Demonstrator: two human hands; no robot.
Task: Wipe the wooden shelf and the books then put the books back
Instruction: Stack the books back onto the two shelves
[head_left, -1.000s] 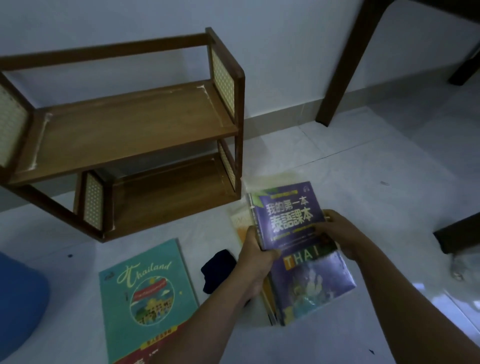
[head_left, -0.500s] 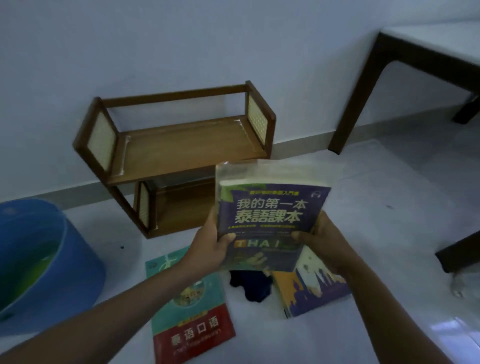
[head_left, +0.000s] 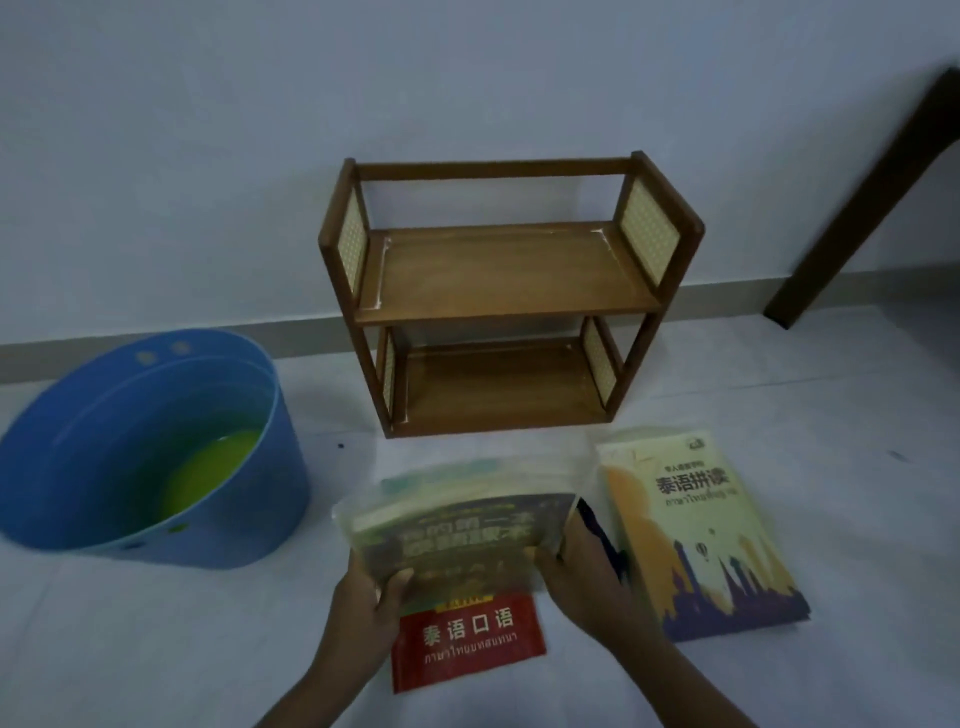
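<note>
A two-tier wooden shelf (head_left: 511, 270) stands on the floor against the wall, both boards bare. In front of it both hands hold a purple book (head_left: 462, 530) in a clear plastic cover, blurred and tilted flat. My left hand (head_left: 363, 605) grips its lower left corner, my right hand (head_left: 576, 577) its lower right. Under it lies a book with a red lower cover (head_left: 467, 647). To the right a yellow and purple book (head_left: 696, 535) lies flat. A dark cloth (head_left: 605, 535) shows between my right hand and that book.
A blue tub (head_left: 140, 447) holding greenish water sits on the floor to the left of the shelf. A dark wooden table leg (head_left: 857, 208) slants down at the right. The floor is pale tile, the wall plain white.
The purple book has come down from upright in front of the shelf to low and nearly flat over the red book. The view has shifted left, centring the shelf and showing the whole tub.
</note>
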